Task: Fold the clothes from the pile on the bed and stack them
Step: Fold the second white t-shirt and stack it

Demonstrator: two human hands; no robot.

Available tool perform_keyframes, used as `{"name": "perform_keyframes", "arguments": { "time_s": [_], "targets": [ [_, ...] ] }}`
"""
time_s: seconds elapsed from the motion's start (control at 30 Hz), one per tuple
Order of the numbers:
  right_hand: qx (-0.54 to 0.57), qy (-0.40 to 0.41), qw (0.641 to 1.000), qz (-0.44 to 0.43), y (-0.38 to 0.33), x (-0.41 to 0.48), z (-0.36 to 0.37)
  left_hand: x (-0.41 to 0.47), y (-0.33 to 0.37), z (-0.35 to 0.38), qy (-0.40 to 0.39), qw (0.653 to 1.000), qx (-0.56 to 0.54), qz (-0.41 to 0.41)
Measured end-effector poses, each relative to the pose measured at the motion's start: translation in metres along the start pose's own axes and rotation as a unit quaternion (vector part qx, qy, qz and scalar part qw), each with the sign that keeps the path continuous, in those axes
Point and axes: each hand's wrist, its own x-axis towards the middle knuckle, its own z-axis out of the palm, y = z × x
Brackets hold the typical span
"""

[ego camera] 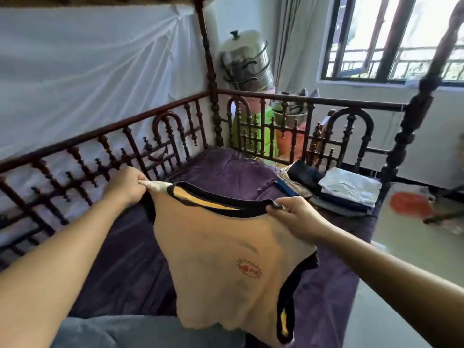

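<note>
While the grip of the left hand (125, 187) and of the right hand (295, 214) each pinches a shoulder, the pale orange cloth shirt with black trim (221, 247) hangs above the purple-sheeted wooden bed (226, 172). It is best lowered flat onto that bed with the collar level, short of the folded stack (349, 189) at the bed's far corner.

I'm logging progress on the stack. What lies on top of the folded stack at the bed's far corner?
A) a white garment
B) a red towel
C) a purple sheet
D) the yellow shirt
A: a folded white garment tops the stack, while the shirt hangs unfolded in the air, pinched by the left hand and right hand.
</note>
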Motion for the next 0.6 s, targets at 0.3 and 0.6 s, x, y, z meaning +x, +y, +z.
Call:
{"name": "perform_keyframes", "arguments": {
  "time_s": [0.3, 0.6],
  "targets": [
    [-0.037, 0.051, 0.979, 0.193, 0.269, 0.104, -0.073, 0.131, 0.171, 0.229, -0.043, 0.998, 0.047, -0.010],
    [-0.045, 0.071, 0.928, 0.363, 0.521, 0.211, -0.138, 0.266, 0.329, 0.484, -0.140, 0.988, -0.028, -0.063]
  ]
}}
